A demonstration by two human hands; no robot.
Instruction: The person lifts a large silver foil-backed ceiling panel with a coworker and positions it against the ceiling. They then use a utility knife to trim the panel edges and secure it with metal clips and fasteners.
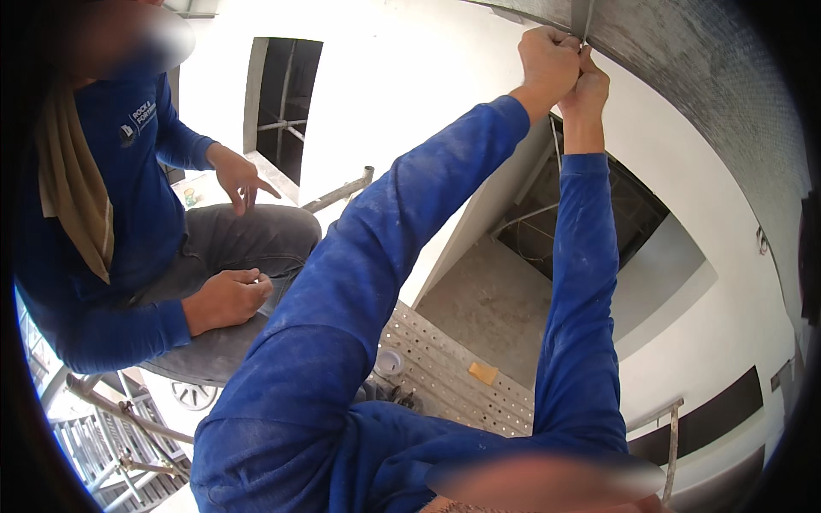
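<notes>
Both my arms, in dusty blue sleeves, stretch up toward a grey overhead surface (pixel 676 51). My left hand (pixel 547 67) is closed, its fingers bent in at the edge of that surface. Just right of it and slightly lower, my right hand (pixel 588 89) is also closed, its fingertips pinched upward close to the left hand's. A narrow grey strip (pixel 582 15) runs along the overhead surface down to the fingertips. Whatever the fingers grip there is too small and too hidden to make out.
At the left a co-worker in a blue shirt (pixel 128 197) sits close to my left arm, a brown towel (pixel 81 179) over one shoulder. Below are a perforated metal platform (pixel 445 363), a white tub (pixel 389 361) and a yellowish piece (pixel 483 373). Scaffold pipes (pixel 342 188) stand nearby.
</notes>
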